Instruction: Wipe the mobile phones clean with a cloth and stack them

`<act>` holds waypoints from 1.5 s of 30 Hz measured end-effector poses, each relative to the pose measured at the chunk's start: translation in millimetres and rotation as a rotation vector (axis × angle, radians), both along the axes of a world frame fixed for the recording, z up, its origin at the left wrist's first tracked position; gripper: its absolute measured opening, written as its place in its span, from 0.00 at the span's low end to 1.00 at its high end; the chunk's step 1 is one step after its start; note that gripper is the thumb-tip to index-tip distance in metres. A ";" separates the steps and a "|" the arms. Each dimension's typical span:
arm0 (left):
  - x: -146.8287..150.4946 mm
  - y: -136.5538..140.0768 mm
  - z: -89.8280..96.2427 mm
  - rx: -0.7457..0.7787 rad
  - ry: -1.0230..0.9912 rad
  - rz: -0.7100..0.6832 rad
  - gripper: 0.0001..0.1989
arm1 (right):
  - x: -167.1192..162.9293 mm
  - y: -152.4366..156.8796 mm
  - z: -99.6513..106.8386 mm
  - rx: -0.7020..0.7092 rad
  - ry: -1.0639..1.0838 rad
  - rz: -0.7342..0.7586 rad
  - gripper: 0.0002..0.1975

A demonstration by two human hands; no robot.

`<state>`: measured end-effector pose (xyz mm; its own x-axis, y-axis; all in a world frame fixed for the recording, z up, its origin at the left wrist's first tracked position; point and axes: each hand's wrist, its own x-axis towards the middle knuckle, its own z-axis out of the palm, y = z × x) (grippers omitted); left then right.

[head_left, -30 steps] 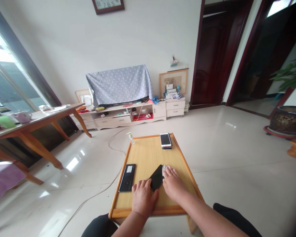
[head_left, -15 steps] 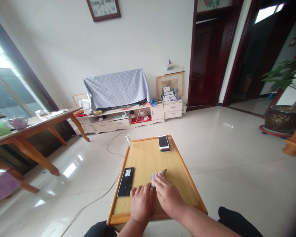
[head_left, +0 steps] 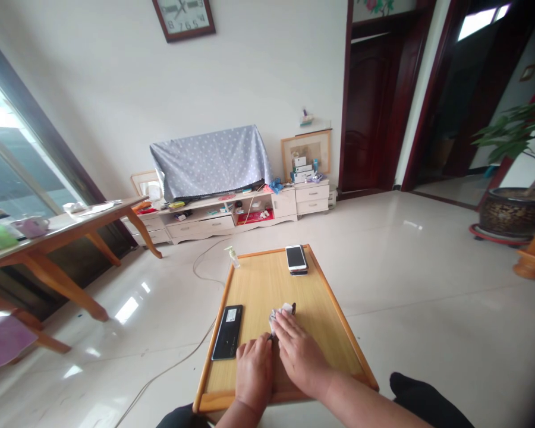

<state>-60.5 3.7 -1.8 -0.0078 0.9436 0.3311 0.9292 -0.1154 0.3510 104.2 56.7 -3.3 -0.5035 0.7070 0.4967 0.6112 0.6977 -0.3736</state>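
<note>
Low over the near part of a small wooden table (head_left: 258, 279), my two hands work side by side. My left hand (head_left: 254, 365) is closed, fingers curled round the near end of a dark object whose far tip (head_left: 293, 308) pokes out beyond the cloth. Most of that object is hidden, so its kind cannot be told. Under the fingers of my right hand (head_left: 301, 353) lies a crumpled whitish cloth or tissue (head_left: 274, 318), pressed against the dark object. To the left of my hands a black phone (head_left: 228, 333) with a white label lies flat.
At the table's far left corner stands a small pump bottle (head_left: 232, 257). A white-framed phone (head_left: 296, 257) rests on another dark one at the far right. A cable (head_left: 178, 356) runs over the floor on the left. Beyond stands a low cabinet (head_left: 205, 226).
My right hand has shifted slightly left with the cloth. The dark tip beyond it has turned a little and more cloth shows near it. My left hand keeps its grip.
</note>
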 end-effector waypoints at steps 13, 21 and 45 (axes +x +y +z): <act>-9.8 6.8 -13.1 -0.097 -0.213 0.159 0.23 | 15.0 43.5 -16.1 -0.341 0.481 -0.241 0.19; -4.8 11.4 -12.8 -0.200 -0.070 0.235 0.27 | 14.4 34.3 -15.8 -0.398 0.361 -0.236 0.18; 1.8 4.3 -0.1 -0.214 0.015 0.114 0.30 | -1.3 2.6 -2.5 -0.375 -0.113 -0.020 0.28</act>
